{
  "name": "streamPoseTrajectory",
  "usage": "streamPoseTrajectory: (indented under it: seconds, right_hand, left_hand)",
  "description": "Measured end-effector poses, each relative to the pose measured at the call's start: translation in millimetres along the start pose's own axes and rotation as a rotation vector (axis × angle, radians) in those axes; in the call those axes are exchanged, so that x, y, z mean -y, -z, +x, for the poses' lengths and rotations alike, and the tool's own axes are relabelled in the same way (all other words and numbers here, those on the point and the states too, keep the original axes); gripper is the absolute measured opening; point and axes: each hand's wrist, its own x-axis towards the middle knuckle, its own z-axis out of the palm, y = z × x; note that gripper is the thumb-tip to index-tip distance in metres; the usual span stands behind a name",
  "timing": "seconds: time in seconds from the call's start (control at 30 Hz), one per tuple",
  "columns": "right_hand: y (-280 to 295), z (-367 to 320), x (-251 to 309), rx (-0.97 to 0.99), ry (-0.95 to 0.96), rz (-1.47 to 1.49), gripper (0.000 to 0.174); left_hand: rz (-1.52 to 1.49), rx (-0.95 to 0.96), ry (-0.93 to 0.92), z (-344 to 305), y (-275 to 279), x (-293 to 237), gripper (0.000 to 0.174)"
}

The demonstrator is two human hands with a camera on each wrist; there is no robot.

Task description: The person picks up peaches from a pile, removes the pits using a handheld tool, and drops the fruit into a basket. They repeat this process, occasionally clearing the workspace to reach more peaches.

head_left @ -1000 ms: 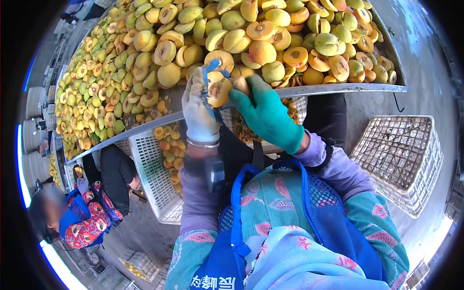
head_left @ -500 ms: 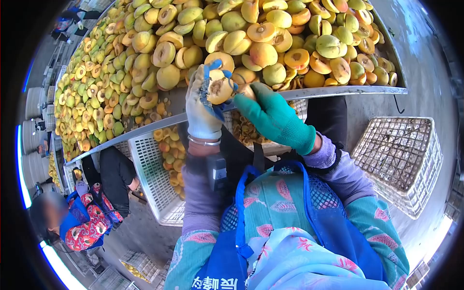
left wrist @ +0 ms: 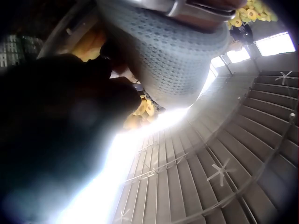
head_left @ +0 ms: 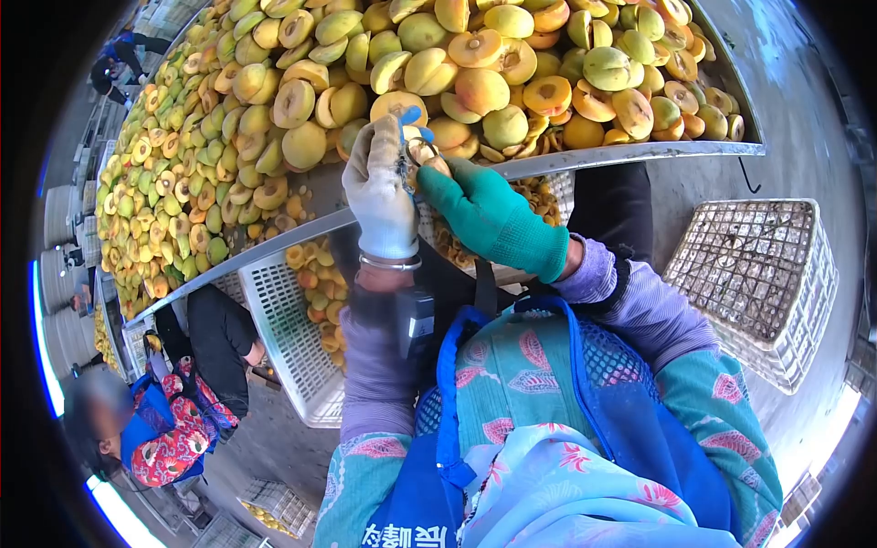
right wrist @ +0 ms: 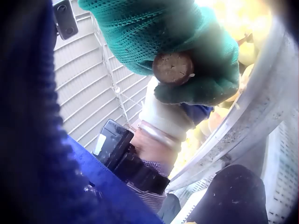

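Note:
My left hand [head_left: 379,187], in a white glove with blue fingertips, is raised at the near edge of a big fruit table. A moment ago its curled fingers held a peach half cut side out; now the fruit is hidden behind the tool and the other hand. My right hand [head_left: 498,219], green-gloved, grips a looped pitting knife [head_left: 437,164] whose loop sits against the left fingers. Its round wooden handle end [right wrist: 173,68] pokes out of the green fist in the right wrist view. Dark shadow covers much of the left wrist view.
Piled peach halves [head_left: 480,89] cover the metal-rimmed table [head_left: 630,153]. Below it stands a white crate [head_left: 283,306] with peach halves inside. An upturned crate [head_left: 744,274] sits on the floor at right. Another seated person [head_left: 174,438] works at left.
My right hand has moved left, bringing the knife's loop in against the left hand. The peach half's cut face has gone out of sight. The head view has shifted slightly.

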Motion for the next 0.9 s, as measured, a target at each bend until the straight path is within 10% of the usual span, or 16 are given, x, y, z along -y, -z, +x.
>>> streamPoseTrajectory:
  seconds: [0.3, 0.4, 0.6, 0.7, 0.8, 0.9]
  right_hand:
    - [8, 4, -8, 0.144, 0.009, -0.123, 0.056]
    - [6, 0, 11, 0.279, -0.366, 0.203, 0.055]
    - [2, -10, 17, 0.317, -0.403, 0.484, 0.054]
    - [-3, -7, 22, 0.373, -0.696, 1.171, 0.055]
    - [4, -10, 13, 0.312, -0.443, 0.519, 0.056]
    - [-3, -10, 6, 0.311, -0.506, 0.831, 0.054]
  left_hand:
    - [0.232, 0.14, 0.126, 9, 5, -13, 0.03]
    - [0.21, 0.128, 0.144, 12, 4, -9, 0.03]
    - [0.187, 0.184, 0.187, 13, 7, -6, 0.035]
    - [-0.052, 0.327, 0.35, 20, 12, -12, 0.035]
    - [0.317, 0.419, 0.227, 34, 20, 7, 0.033]
    - [0.167, 0.364, 0.273, 26, 6, 1, 0.029]
